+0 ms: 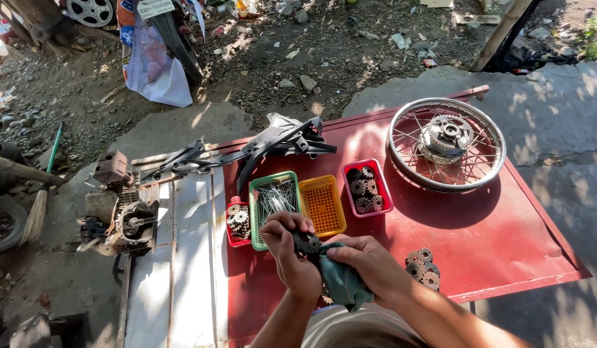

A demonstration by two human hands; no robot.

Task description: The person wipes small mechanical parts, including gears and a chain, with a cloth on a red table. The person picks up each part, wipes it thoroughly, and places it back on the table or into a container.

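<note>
Head view: left hand (297, 252) clasping a dark sprocket (306, 243), right hand (369, 261) clutching a teal rag (342, 283) against it, sprocket half hidden.

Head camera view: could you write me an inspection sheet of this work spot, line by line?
Surface: red metal panel lying flat outdoors, half in sun.
Job's things: dark sprocket and teal rag, both in the hands.
Clutter: green basket of spokes, empty orange basket, pink tray and small red tray of sprockets, loose sprocket pile, spoked wheel, black frame part.
Grippers: left hand grips the sprocket; right hand presses the rag to it.
Cables: nothing seen.
Surroundings: engine on a white panel, broom, littered dirt ground.
</note>
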